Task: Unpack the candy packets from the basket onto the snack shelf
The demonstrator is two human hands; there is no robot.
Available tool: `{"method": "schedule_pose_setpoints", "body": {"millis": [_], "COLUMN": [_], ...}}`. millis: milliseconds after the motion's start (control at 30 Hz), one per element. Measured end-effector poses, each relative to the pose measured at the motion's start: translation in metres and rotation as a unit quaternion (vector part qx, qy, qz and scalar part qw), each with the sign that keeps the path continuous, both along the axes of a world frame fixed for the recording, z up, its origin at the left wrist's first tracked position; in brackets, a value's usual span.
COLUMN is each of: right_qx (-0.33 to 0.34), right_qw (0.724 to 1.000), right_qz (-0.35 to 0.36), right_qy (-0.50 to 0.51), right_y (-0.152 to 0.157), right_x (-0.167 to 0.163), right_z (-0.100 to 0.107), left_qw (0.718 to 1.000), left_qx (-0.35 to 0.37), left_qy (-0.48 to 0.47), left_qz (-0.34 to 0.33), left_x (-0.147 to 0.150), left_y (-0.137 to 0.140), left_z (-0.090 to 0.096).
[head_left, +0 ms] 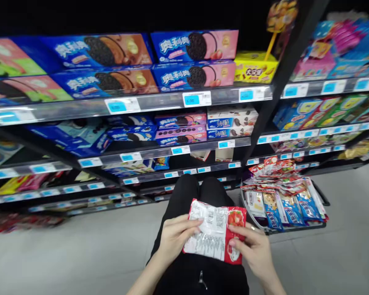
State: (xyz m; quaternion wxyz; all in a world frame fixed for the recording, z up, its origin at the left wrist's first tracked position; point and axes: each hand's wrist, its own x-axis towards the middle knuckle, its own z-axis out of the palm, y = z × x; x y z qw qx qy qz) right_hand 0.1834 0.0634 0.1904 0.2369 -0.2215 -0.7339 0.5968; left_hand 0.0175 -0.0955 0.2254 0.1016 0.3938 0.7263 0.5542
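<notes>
A red and white snack packet (213, 231) lies over my lap, its printed back turned up and a red fruit picture at its right end. My left hand (178, 235) pinches the packet's left side between thumb and fingers. On the right side, my right hand (252, 243), with a ring on one finger, grips the red end the same way. Beside my right knee stands a basket (261, 227) filled with blue packets (292, 211) and a pile of red and white packets (276, 176).
Dark shelves with price tags (197, 99) rise in front of my knees. They carry blue cookie boxes (199, 76), a yellow box (255, 67) and smaller boxes (304, 112) at the right. Grey floor tiles (80, 254) extend to both sides.
</notes>
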Motion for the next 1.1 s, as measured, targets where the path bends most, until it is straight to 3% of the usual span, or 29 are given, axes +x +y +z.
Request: {"method": "schedule_pose_setpoints", "body": {"millis": [200, 367, 467, 567, 700, 800, 967, 1033, 1100], "right_qx": [0.141, 0.187, 0.180, 0.123, 0.001, -0.075, -0.139, -0.198, -0.305], "right_qw": [0.990, 0.981, 0.982, 0.992, 0.999, 0.996, 0.990, 0.980, 0.951], "right_qz": [-0.006, -0.040, -0.042, -0.005, -0.003, -0.031, -0.003, 0.016, 0.036], "right_qy": [0.019, -0.025, -0.030, -0.041, -0.036, -0.027, -0.007, 0.009, 0.025], "right_y": [0.010, 0.011, 0.016, 0.024, 0.027, 0.026, 0.030, 0.035, 0.038], "right_x": [-0.012, -0.019, -0.019, -0.017, -0.016, -0.017, -0.018, -0.018, -0.018], "right_z": [0.008, 0.018, 0.021, 0.020, 0.015, 0.014, 0.019, 0.021, 0.023], "left_qw": [0.995, 0.990, 0.993, 0.988, 0.943, 0.939, 0.947, 0.921, 0.873], "left_qx": [-0.033, -0.093, -0.106, -0.097, -0.011, 0.004, -0.031, -0.046, -0.045], "left_qy": [0.090, 0.092, 0.033, -0.117, -0.332, -0.344, -0.319, -0.386, -0.485], "left_qz": [0.026, 0.045, 0.045, 0.032, 0.009, 0.011, 0.023, -0.001, -0.037], "left_x": [0.002, 0.001, -0.002, -0.005, -0.006, -0.005, -0.007, -0.010, -0.012], "left_y": [0.008, 0.017, 0.021, 0.024, 0.026, 0.025, 0.022, 0.022, 0.023], "left_z": [0.014, 0.022, 0.026, 0.027, 0.024, 0.022, 0.020, 0.019, 0.019]}}
